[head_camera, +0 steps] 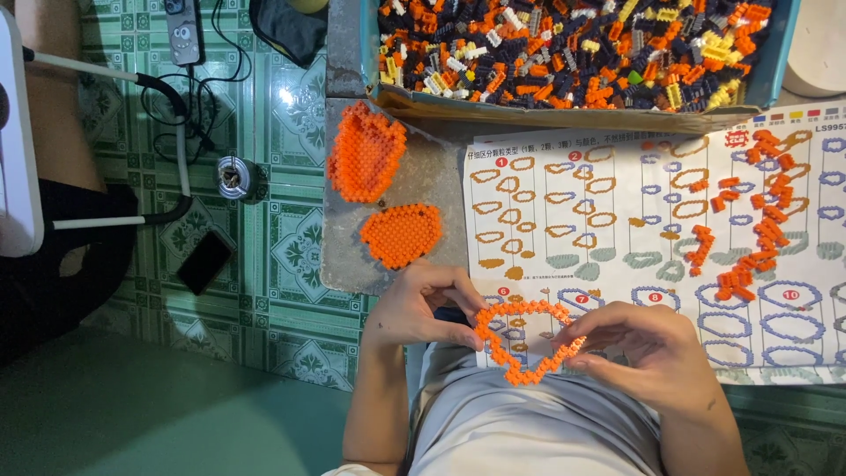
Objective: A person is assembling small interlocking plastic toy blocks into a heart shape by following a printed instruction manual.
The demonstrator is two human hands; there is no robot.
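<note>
Both of my hands hold an orange ring of small bricks [526,342], a thin open outline shaped like a heart. My left hand [419,304] pinches its left side and my right hand [648,348] grips its right side, just above my lap. Two filled orange brick pieces lie on the grey board: a larger one [366,150] and a smaller one [401,234]. A printed instruction sheet [617,211] spreads under and beyond my hands, with loose orange bricks [758,220] scattered on its right part.
A blue-edged box [370,53] full of several orange, black, yellow and white small bricks stands at the top. On the green tiled floor to the left lie a dark phone [204,261], cables, a small round metal object [236,176] and a white stand.
</note>
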